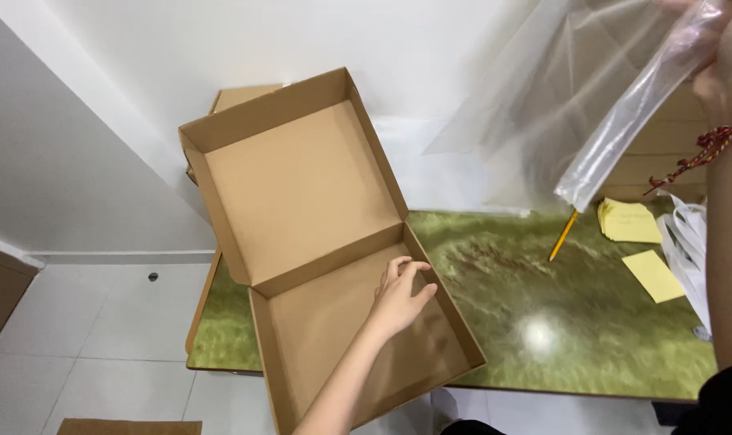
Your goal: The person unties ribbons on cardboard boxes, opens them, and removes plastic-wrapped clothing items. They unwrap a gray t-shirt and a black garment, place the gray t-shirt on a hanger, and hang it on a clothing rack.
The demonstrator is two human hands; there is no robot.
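Observation:
An open brown cardboard box [301, 185] lies on the green marbled table [535, 322], its lid standing up toward the wall. My left hand [400, 296] hovers inside the box's tray near the right wall, fingers spread, holding nothing. My right hand [724, 68] is raised at the top right corner and grips a clear plastic bag [591, 105] that hangs down over the table. A red braided cord circles that wrist.
A yellow pencil [563, 235] and yellow paper notes [630, 221] lie on the table's right side, beside more crumpled plastic [688, 242]. Flat cardboard [241, 97] leans on the wall behind the box. White tiled floor lies to the left.

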